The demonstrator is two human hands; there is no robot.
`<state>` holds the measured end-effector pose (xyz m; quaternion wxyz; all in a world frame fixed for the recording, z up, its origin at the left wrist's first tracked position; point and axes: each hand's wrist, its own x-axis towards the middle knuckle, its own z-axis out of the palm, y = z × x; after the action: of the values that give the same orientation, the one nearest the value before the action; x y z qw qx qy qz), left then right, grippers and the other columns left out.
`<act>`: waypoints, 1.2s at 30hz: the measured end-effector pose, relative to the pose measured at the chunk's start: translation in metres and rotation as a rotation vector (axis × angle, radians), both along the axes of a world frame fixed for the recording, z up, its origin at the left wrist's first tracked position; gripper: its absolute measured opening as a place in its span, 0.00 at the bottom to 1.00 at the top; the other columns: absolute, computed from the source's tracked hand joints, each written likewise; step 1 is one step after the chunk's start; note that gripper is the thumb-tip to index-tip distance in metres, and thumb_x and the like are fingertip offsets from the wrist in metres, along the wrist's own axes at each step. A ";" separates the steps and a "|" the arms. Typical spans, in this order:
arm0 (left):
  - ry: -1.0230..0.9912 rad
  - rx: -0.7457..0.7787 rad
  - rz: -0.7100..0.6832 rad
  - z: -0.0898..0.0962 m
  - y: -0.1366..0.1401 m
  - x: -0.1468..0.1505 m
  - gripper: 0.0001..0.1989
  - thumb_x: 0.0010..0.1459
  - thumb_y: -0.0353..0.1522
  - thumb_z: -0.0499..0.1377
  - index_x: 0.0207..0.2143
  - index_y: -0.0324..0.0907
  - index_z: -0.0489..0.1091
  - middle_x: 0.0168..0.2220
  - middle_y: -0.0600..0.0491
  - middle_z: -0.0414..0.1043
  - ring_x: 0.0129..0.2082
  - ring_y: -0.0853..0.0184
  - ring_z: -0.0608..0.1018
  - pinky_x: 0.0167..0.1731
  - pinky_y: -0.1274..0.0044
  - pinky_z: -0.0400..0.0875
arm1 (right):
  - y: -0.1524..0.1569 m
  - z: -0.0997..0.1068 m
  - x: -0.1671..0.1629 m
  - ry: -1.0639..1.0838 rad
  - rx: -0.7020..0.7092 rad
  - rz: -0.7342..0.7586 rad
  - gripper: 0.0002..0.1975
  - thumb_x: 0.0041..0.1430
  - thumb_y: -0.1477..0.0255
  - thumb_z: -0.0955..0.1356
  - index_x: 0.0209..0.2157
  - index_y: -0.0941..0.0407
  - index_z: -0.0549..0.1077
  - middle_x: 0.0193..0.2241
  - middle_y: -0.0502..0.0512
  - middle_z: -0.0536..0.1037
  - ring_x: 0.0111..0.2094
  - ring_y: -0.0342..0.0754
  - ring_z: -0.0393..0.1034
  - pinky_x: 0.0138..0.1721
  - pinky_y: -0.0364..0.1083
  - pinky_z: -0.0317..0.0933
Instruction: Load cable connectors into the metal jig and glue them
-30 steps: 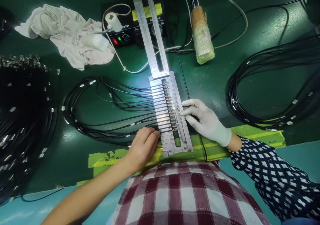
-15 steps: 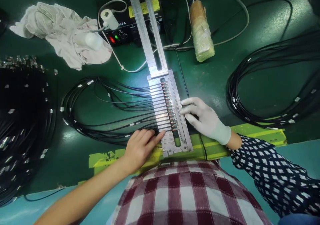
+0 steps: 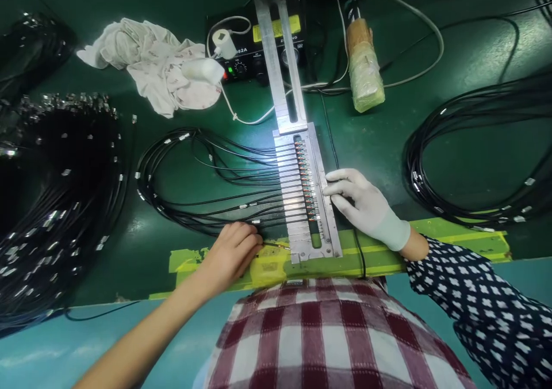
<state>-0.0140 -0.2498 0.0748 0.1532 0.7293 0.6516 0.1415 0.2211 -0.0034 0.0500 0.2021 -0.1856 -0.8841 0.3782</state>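
Observation:
A slotted metal fixture point(image 3: 297, 236) lies on the bench, with a row of black cables point(image 3: 259, 177) laid side by side across it. The stripped ends with small coloured wires point(image 3: 307, 182) line up over its long slot. My bare left hand point(image 3: 233, 254) is closed at the fixture's lower left, pinching a loose black cable point(image 3: 273, 244) whose end points toward the fixture. My right hand point(image 3: 366, 208), in a white glove, rests its outstretched, slightly parted fingers against the fixture's right edge; the thumb lies lower down.
Behind the fixture stands a black control box point(image 3: 241, 69) with lit indicators. A crumpled white cloth point(image 3: 172, 84) and a tape-wrapped handle point(image 3: 365, 78) lie left and right of it. Cable bundles point(image 3: 64, 205) pile at far left; another coil point(image 3: 416, 176) sits at right.
My left hand has drawn back from the fixture's cable row and now shows a loose cable end in its fingers. The view has shifted; my right hand keeps its place on the fixture's edge.

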 end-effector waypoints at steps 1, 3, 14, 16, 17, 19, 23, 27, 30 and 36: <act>-0.038 0.015 0.009 0.000 -0.001 0.000 0.05 0.65 0.25 0.55 0.41 0.40 0.68 0.39 0.49 0.72 0.41 0.64 0.72 0.41 0.72 0.66 | 0.000 0.000 0.000 -0.002 -0.001 0.000 0.08 0.67 0.75 0.64 0.42 0.51 0.74 0.51 0.56 0.71 0.53 0.56 0.68 0.52 0.59 0.68; -0.122 0.072 0.031 0.001 -0.001 -0.002 0.08 0.64 0.22 0.54 0.44 0.40 0.67 0.39 0.49 0.72 0.41 0.66 0.72 0.43 0.73 0.68 | 0.001 0.000 0.000 -0.003 0.000 0.001 0.08 0.67 0.75 0.64 0.42 0.51 0.74 0.51 0.56 0.71 0.53 0.55 0.68 0.53 0.58 0.68; -0.049 0.352 0.000 -0.011 0.038 0.046 0.13 0.60 0.20 0.58 0.48 0.34 0.70 0.32 0.49 0.71 0.32 0.66 0.70 0.31 0.74 0.65 | 0.001 0.002 -0.001 -0.009 -0.006 -0.006 0.08 0.67 0.75 0.64 0.42 0.54 0.75 0.51 0.57 0.71 0.52 0.53 0.68 0.52 0.55 0.67; 0.006 0.376 0.000 -0.016 0.042 0.052 0.12 0.60 0.20 0.57 0.47 0.33 0.70 0.30 0.49 0.71 0.31 0.66 0.68 0.30 0.73 0.64 | 0.001 0.003 -0.001 -0.006 -0.008 -0.006 0.09 0.67 0.75 0.63 0.42 0.54 0.75 0.51 0.57 0.71 0.52 0.53 0.69 0.53 0.54 0.67; 0.028 0.381 0.007 -0.018 0.043 0.053 0.13 0.60 0.20 0.57 0.47 0.33 0.70 0.30 0.48 0.71 0.31 0.65 0.68 0.30 0.73 0.64 | 0.001 0.003 -0.001 -0.006 -0.010 -0.006 0.09 0.67 0.75 0.63 0.42 0.54 0.75 0.51 0.57 0.71 0.52 0.53 0.69 0.53 0.54 0.67; 0.064 0.385 0.023 -0.020 0.043 0.051 0.14 0.60 0.20 0.58 0.48 0.33 0.70 0.30 0.48 0.70 0.31 0.65 0.68 0.31 0.73 0.65 | 0.001 0.003 -0.001 -0.006 -0.016 -0.007 0.09 0.66 0.75 0.63 0.42 0.54 0.75 0.51 0.57 0.71 0.52 0.53 0.69 0.53 0.54 0.67; 0.092 0.381 0.018 -0.023 0.041 0.049 0.14 0.60 0.20 0.58 0.49 0.32 0.70 0.29 0.48 0.70 0.31 0.64 0.69 0.31 0.73 0.66 | 0.001 0.002 -0.002 0.002 -0.029 -0.004 0.09 0.66 0.76 0.63 0.42 0.54 0.75 0.51 0.57 0.71 0.51 0.53 0.69 0.52 0.55 0.67; 0.095 0.398 -0.026 -0.025 0.044 0.050 0.14 0.61 0.22 0.58 0.50 0.32 0.69 0.29 0.48 0.70 0.31 0.64 0.68 0.31 0.72 0.65 | 0.002 0.002 -0.002 0.014 -0.024 -0.001 0.09 0.66 0.76 0.64 0.42 0.54 0.75 0.51 0.57 0.71 0.52 0.52 0.69 0.54 0.54 0.66; 0.087 0.407 -0.092 -0.024 0.048 0.048 0.14 0.63 0.22 0.55 0.51 0.31 0.68 0.30 0.47 0.70 0.33 0.63 0.69 0.32 0.71 0.66 | 0.003 0.001 -0.002 0.009 -0.031 0.000 0.09 0.67 0.76 0.64 0.42 0.53 0.75 0.51 0.56 0.71 0.51 0.52 0.69 0.54 0.54 0.66; 0.034 0.317 -0.121 -0.018 0.043 0.043 0.16 0.65 0.23 0.51 0.54 0.34 0.67 0.40 0.44 0.71 0.42 0.61 0.71 0.39 0.70 0.67 | 0.003 0.001 -0.001 0.010 -0.032 0.000 0.08 0.67 0.76 0.64 0.42 0.54 0.75 0.51 0.56 0.71 0.52 0.51 0.69 0.54 0.53 0.65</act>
<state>0.0293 -0.2066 0.0572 0.0332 0.7844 0.5787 0.2206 0.2199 -0.0009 0.0510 0.2037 -0.1866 -0.8770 0.3932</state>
